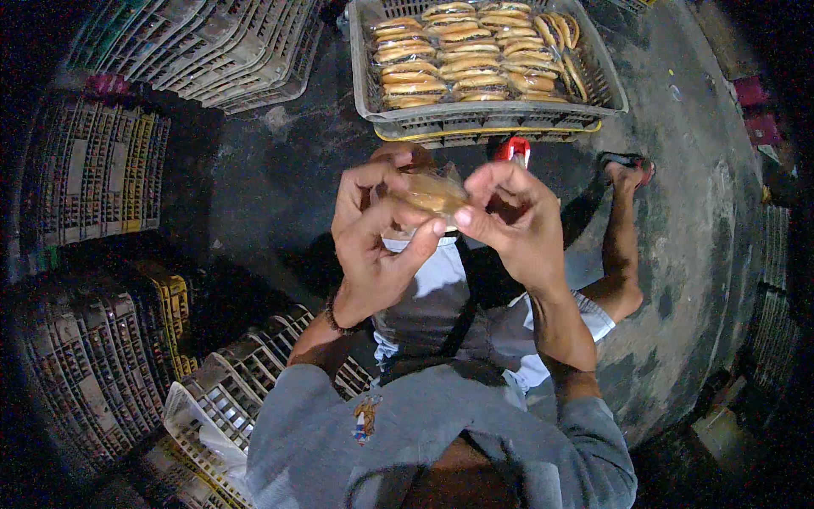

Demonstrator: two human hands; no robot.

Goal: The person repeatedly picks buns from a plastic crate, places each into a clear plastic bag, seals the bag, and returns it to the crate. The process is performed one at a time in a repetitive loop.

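Observation:
In front of my lap, my left hand [375, 235] holds a bread bun in a clear plastic bag [432, 194], its fingers around the left side. My right hand [518, 219] pinches the right edge of the bag between thumb and forefinger. Glare and blur on the plastic hide the bun's details. Just beyond my right hand shows a red object with a metal part [514, 151], perhaps a stapler; whether the hand touches it cannot be told. Farther ahead, filled buns in clear wrappers [470, 54] lie in rows in a grey plastic crate [489, 114].
The grey crate rests on another crate with a yellow rim [489, 135]. Stacked plastic crates stand at the upper left [216, 57], left [95, 172] and lower left [89, 375]. Beside my left elbow is an open-slatted crate [222, 407] with clear plastic in it. The concrete floor [687, 223] is stained.

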